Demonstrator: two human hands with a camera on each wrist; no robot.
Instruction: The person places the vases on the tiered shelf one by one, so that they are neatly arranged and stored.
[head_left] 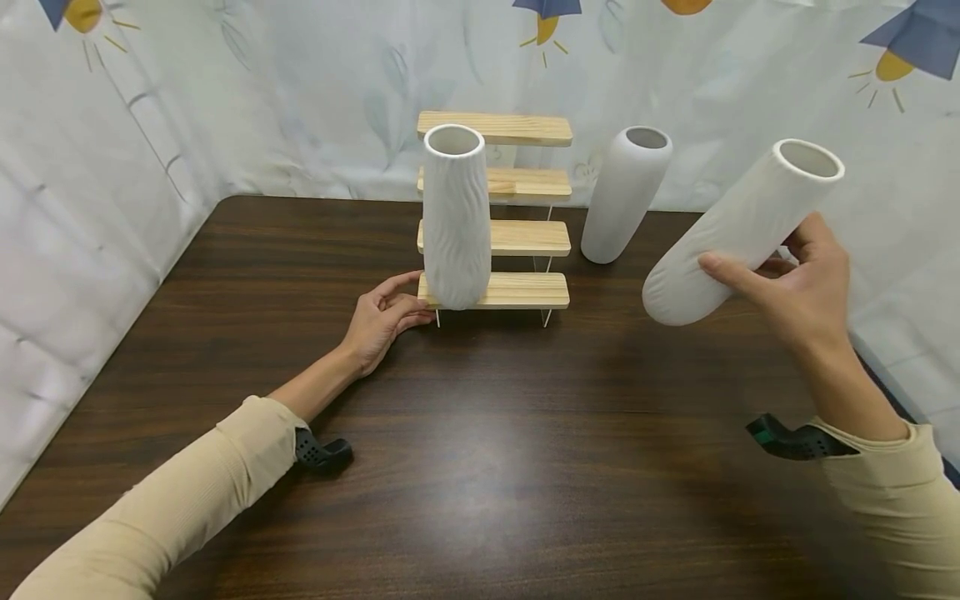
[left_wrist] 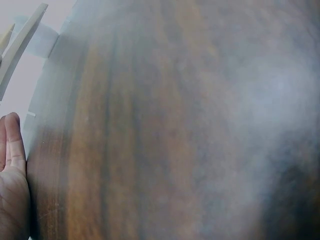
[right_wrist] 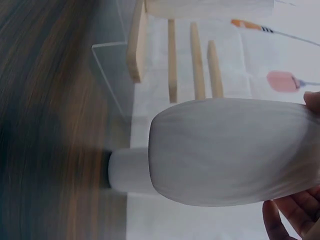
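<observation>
A white ribbed vase (head_left: 456,217) stands upright on the bottom tier of a wooden tiered display stand (head_left: 528,287). My left hand (head_left: 378,323) holds the left end of that tier, fingers at its edge; in the left wrist view only part of this hand (left_wrist: 12,185) shows. On the right, my right hand (head_left: 806,275) grips a second white vase (head_left: 735,233), raised off the table and tilted, mouth to the upper right. Its rounded base (right_wrist: 220,150) fills the middle of the right wrist view. Some right fingers are hidden behind it.
A third, smoother white vase (head_left: 626,196) stands at the back of the dark wooden table (head_left: 465,467), right of the stand. Clear legs carry the stand's several planks. A patterned white curtain (head_left: 315,92) hangs behind and along the sides.
</observation>
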